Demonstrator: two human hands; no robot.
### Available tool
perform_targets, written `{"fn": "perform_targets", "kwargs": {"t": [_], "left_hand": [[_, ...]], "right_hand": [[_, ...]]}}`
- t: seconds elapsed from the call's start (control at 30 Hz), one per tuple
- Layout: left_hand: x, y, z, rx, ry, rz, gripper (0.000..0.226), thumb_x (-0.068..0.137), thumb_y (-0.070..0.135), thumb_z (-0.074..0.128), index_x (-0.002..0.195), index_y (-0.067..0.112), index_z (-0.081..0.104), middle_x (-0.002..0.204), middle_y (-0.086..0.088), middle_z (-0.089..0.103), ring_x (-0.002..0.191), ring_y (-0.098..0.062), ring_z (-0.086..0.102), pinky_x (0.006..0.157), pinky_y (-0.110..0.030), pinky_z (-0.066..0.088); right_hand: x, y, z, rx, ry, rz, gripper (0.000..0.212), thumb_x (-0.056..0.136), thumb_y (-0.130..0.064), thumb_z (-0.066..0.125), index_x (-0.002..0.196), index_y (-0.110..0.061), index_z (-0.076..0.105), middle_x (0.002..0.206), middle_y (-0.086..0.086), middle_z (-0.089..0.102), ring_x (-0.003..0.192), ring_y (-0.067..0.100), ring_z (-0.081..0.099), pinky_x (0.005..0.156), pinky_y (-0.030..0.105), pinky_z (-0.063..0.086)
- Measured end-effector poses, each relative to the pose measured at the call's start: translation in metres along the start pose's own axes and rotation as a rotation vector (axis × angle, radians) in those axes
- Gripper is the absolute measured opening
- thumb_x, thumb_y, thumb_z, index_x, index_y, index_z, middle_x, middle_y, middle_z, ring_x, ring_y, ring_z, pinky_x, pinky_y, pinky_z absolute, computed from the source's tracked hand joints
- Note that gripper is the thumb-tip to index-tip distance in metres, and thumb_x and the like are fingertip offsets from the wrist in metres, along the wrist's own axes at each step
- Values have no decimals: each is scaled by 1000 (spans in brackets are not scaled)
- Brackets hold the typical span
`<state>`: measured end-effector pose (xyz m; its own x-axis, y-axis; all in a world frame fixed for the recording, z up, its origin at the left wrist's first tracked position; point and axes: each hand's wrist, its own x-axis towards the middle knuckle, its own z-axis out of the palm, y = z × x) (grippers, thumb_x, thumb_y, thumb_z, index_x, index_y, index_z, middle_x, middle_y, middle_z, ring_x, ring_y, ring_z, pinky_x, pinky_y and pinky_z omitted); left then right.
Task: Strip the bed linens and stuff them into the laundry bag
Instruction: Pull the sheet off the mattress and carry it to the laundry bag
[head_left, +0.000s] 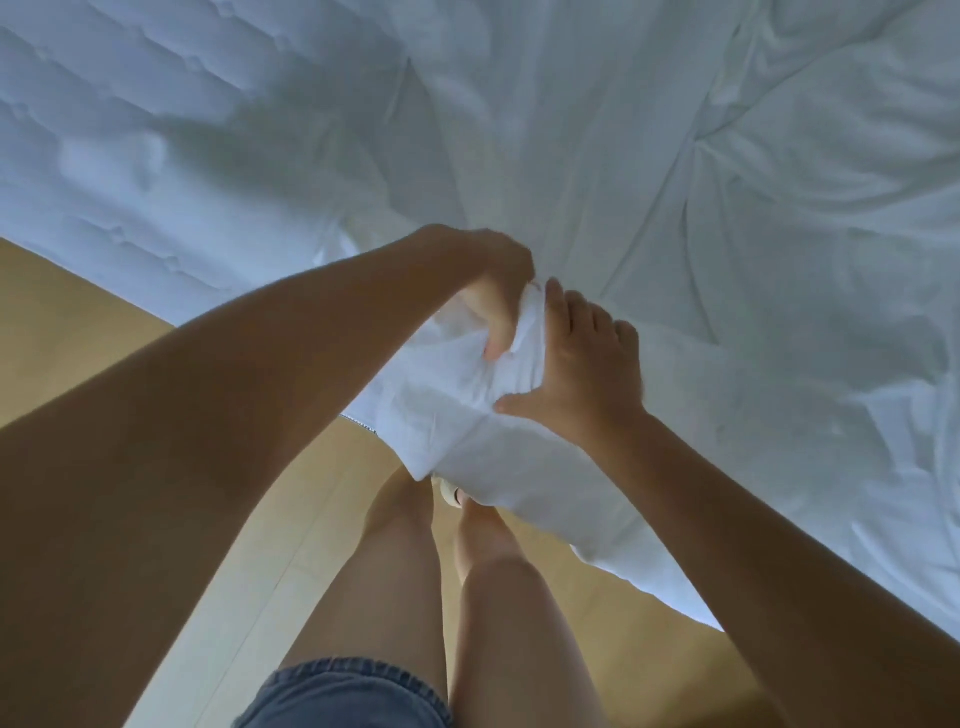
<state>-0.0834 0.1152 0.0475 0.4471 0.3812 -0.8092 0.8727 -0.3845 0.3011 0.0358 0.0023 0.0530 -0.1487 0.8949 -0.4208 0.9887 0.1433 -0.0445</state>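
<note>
**Inspector:** Item one, the white sheet (613, 171). Location?

**Recorder:** On the bed, heavily creased, covering the centre and right of the view. Its near corner is gathered into a bunch held at the bed's corner. The loose end hangs over the edge.

**Inspector:** State of grip?

**Recorder:** Both hands are on that bunch. The left hand (498, 296) has its fingers curled into the folds, clasping cloth. The right hand (582, 369) sits just beside it, with the fingers wrapped over the top of the bunch and the thumb pressed in beneath. It grips the same cloth. Only a ridge of fabric lies between the two hands.

**Inspector:** Surroundings?

**Recorder:** To the left, the quilted mattress (130, 135) lies uncovered, and the sheet's edge runs across it toward the hands. Below the bed's edge is a tan floor (72, 322). The person's bare legs (400, 571) stand close to the bed's corner, partly under the hanging cloth. Denim shorts (343, 696) show at the bottom of the view.
</note>
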Motion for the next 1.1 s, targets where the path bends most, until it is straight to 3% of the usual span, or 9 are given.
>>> {"fn": "perform_targets", "kwargs": {"t": [0.1, 0.27, 0.33, 0.4, 0.5, 0.6, 0.7, 0.93, 1.1], "left_hand": [[-2, -13, 24, -199, -32, -58, 73, 45, 43, 87, 110, 25, 59, 94, 11, 63, 88, -19, 63, 79, -36, 56], [-26, -21, 53, -75, 421, -126, 92, 56, 64, 74, 136, 32, 44, 126, 6, 56, 120, -21, 49, 97, -35, 38], [-41, -21, 74, -161, 668, -211, 92, 55, 72, 66, 133, 26, 51, 131, 1, 56, 127, -26, 44, 108, -46, 27], [-51, -22, 103, -296, 964, -366, 100, 52, 75, 54, 133, 16, 53, 135, -8, 53, 132, -32, 40, 109, -58, 19], [-61, -24, 137, -654, 1205, -804, 118, 53, 78, 57, 146, 8, 34, 149, -17, 33, 139, -36, 27, 111, -54, 15], [-64, -37, 132, -1547, 1187, -989, 132, 59, 56, 82, 153, 11, 0, 158, -12, 9, 146, -26, 10, 119, -37, 10], [-58, -66, 115, -2166, 1257, -864, 112, 63, 41, 85, 149, 18, 17, 142, 0, 43, 129, -20, 45, 105, -31, 38], [-56, -95, 103, -2111, 1051, -724, 62, 60, 21, 86, 117, 12, 63, 103, -1, 70, 87, -18, 68, 74, -30, 55], [-49, -88, 55, -1807, 802, -368, 46, 57, 7, 82, 101, 10, 68, 87, -5, 71, 74, -20, 69, 63, -30, 57]], "right_hand": [[6, 3, 5, 51, -110, -85, 121, 58, -69, 73, 149, -13, 15, 148, 6, 32, 135, 26, 33, 107, 44, 23], [20, -22, 4, 32, -155, -38, 125, 65, -62, 73, 151, -15, -6, 158, 14, 1, 145, 33, 1, 112, 58, 8], [16, -39, 8, -27, -129, -108, 128, 60, -61, 77, 152, -21, -3, 157, 17, 8, 145, 36, 8, 109, 63, 14], [14, -48, 17, -64, -35, -121, 133, 39, -66, 82, 150, -21, 23, 147, 21, 36, 135, 40, 34, 100, 66, 30], [23, -46, 24, -36, 41, -133, 127, 22, -71, 81, 134, -17, 51, 127, 20, 56, 115, 40, 55, 87, 63, 41], [30, -42, 30, -51, 79, -162, 122, 25, -72, 80, 131, -18, 50, 126, 19, 56, 113, 40, 55, 88, 61, 40], [34, -42, 32, -38, 77, -184, 119, 28, -73, 78, 129, -19, 46, 125, 19, 56, 111, 40, 55, 88, 59, 40], [32, -41, 39, 13, 177, -297, 112, 30, -69, 81, 126, -18, 54, 117, 14, 62, 106, 39, 58, 88, 58, 40], [14, -31, 56, 79, 324, -425, 90, 40, -56, 84, 113, -17, 48, 114, 5, 62, 107, 31, 57, 90, 54, 42]]}}
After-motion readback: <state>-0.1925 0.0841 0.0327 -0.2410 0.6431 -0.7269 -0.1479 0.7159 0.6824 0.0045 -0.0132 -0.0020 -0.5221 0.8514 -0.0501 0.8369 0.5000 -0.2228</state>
